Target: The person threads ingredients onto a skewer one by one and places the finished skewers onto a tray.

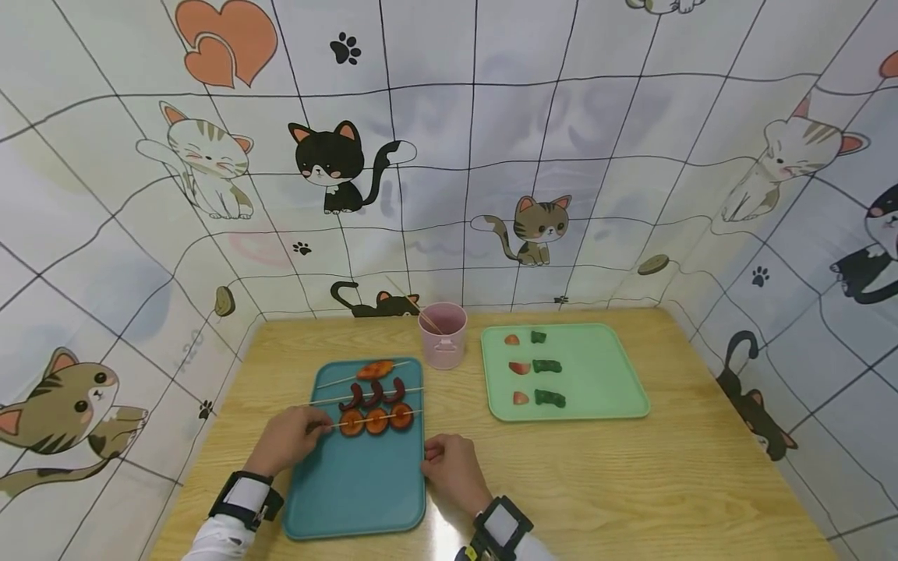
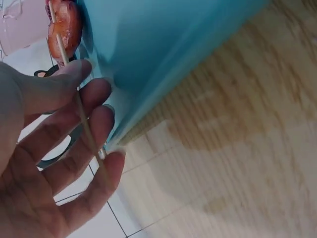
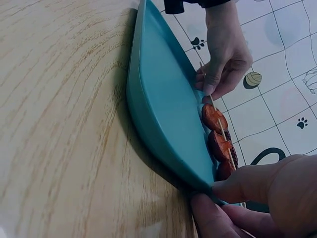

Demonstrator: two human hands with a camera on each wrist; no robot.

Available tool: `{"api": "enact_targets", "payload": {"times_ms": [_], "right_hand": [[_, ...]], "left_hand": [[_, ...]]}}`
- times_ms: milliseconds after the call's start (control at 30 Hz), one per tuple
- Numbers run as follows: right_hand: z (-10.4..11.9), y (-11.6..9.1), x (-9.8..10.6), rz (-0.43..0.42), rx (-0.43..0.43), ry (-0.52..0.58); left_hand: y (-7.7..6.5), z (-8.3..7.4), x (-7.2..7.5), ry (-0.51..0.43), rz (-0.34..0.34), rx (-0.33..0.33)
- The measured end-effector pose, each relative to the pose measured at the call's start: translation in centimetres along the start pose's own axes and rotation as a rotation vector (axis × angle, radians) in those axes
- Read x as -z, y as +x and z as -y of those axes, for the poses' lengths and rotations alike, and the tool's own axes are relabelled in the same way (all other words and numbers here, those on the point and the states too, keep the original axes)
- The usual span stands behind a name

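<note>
My left hand [image 1: 288, 441] pinches the bare end of a wooden skewer [image 2: 83, 116] between thumb and fingertips. Three round, reddish-brown slices [image 1: 376, 421] are threaded on that skewer, which lies across the blue tray [image 1: 354, 491]. Behind it on the same tray are a skewer with three dark red curled sausage pieces [image 1: 374, 394] and one with a single orange piece [image 1: 376, 369]. At the tray's right edge, my right hand [image 1: 454, 467] grips the rim, thumb on top, as the right wrist view shows.
A pink cup [image 1: 445, 343] with a thin stick in it stands behind the blue tray. To the right, a pale green tray [image 1: 603, 374] carries small red pieces [image 1: 519, 368] and dark green pieces [image 1: 549, 397]. A cat-patterned cloth [image 1: 435, 140] surrounds the wooden table [image 1: 596, 491].
</note>
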State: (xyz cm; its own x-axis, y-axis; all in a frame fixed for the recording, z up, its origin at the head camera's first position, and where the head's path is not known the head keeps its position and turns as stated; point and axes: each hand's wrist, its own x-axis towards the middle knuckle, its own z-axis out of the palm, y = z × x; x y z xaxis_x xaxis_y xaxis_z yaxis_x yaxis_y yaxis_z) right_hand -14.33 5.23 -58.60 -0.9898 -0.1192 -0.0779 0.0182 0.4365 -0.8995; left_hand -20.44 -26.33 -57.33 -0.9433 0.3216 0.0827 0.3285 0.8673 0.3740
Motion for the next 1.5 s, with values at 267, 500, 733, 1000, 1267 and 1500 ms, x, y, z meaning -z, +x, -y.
{"api": "enact_targets", "payload": {"times_ms": [267, 500, 733, 1000, 1267, 1500], "right_hand": [[0.2, 0.0, 0.2, 0.002, -0.006, -0.012], [0.0, 0.1, 0.4, 0.038, -0.014, -0.015], [-0.7, 0.4, 1.4, 0.143, 0.030, -0.015], [-0.7, 0.5, 3.3, 0.196, 0.114, -0.049], [-0.2, 1.3, 5.7, 0.184, 0.159, -0.023], [1.3, 2.7, 8.8, 0.117, 0.159, 0.005]], "left_hand": [[0.0, 0.1, -0.1, 0.006, -0.003, -0.028], [-0.2, 0.2, -0.3, -0.043, 0.035, 0.014], [-0.4, -0.1, -0.3, -0.105, 0.034, 0.037], [-0.6, -1.5, 0.6, -0.052, -0.050, 0.052], [0.3, -3.7, 0.9, -0.113, -0.152, 0.014], [2.4, -5.8, 0.9, -0.320, -0.157, -0.001]]}}
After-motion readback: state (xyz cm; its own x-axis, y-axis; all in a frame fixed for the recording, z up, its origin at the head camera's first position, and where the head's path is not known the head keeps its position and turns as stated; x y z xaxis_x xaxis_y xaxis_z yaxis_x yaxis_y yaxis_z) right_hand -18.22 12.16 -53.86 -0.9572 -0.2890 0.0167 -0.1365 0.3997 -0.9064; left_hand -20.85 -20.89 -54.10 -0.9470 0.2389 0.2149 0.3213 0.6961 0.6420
